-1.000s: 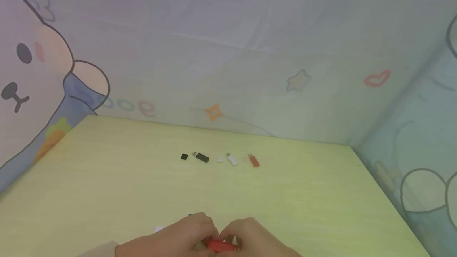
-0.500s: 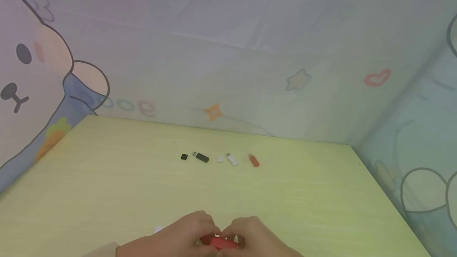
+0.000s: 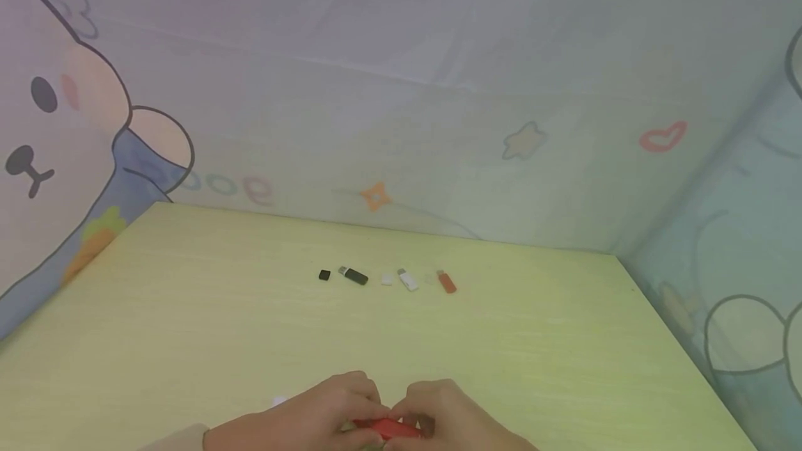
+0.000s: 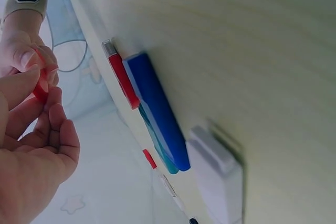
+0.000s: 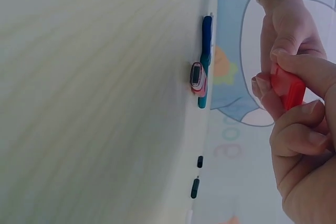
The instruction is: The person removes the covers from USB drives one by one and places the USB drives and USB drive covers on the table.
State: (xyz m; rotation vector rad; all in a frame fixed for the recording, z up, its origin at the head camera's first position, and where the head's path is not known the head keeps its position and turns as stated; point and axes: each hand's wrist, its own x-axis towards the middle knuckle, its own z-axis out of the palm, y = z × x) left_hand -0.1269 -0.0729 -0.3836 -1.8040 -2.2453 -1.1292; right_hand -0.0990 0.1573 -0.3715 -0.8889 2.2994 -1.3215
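Note:
In the head view my left hand (image 3: 319,410) and right hand (image 3: 447,415) meet at the bottom edge. Between them they hold a small red plastic piece (image 3: 395,429), partly covered by fingers. The right wrist view shows it as a flat, block-like red body (image 5: 287,86), pinched by thumb and fingers of both hands above the tabletop. Its exact kind is unclear. Below the hands in the left wrist view lie a red USB stick (image 4: 122,77) with a bare metal plug, a longer blue plastic piece (image 4: 157,111), a teal piece (image 4: 157,141) and a thick white piece (image 4: 218,177).
Towards the back of the pale wooden table (image 3: 532,339) lie a black cap (image 3: 324,275), a black USB stick (image 3: 354,275), a white cap (image 3: 386,280), a white USB stick (image 3: 408,280) and a red USB stick (image 3: 447,282). A printed cloth (image 3: 426,89) stands behind.
Both hands stay in nearly the same place, still gripping the red piece. The fingers have shifted slightly and the piece has turned a little; the things at the back have not moved.

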